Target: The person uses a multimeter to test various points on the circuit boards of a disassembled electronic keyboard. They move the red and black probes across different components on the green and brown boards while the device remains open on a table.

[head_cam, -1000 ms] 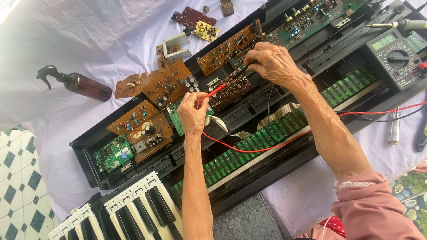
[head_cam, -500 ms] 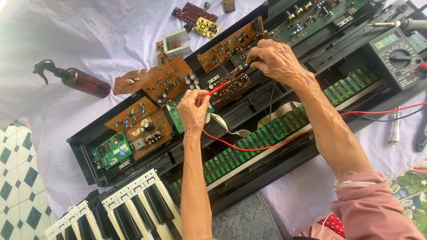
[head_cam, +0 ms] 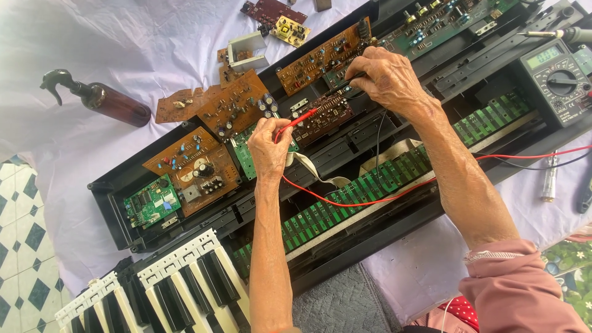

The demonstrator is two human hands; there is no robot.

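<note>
Over the opened keyboard case [head_cam: 117,209], near the middle of its back edge, both hands work on a dark brown circuit board [head_cam: 324,117]. The left hand [head_cam: 269,148] has its fingers curled tight around a red probe [head_cam: 296,121], whose tip rests on the left part of that board — its red lead [head_cam: 382,196] trails across the green key-contact strip [head_cam: 370,185] toward the right edge. The right hand [head_cam: 385,77] pinches a thin black probe [head_cam: 345,86] between thumb and fingertips, tip down at the board's upper edge. A multimeter [head_cam: 555,80] sits at the case's right end. Brown boards [head_cam: 209,105] and a green board [head_cam: 151,202] fill the left end, loose keys [head_cam: 185,283] lie at the front corner, and a brown spray bottle [head_cam: 105,102] rests on the white cloth [head_cam: 123,43] — well apart from the hands.
</note>
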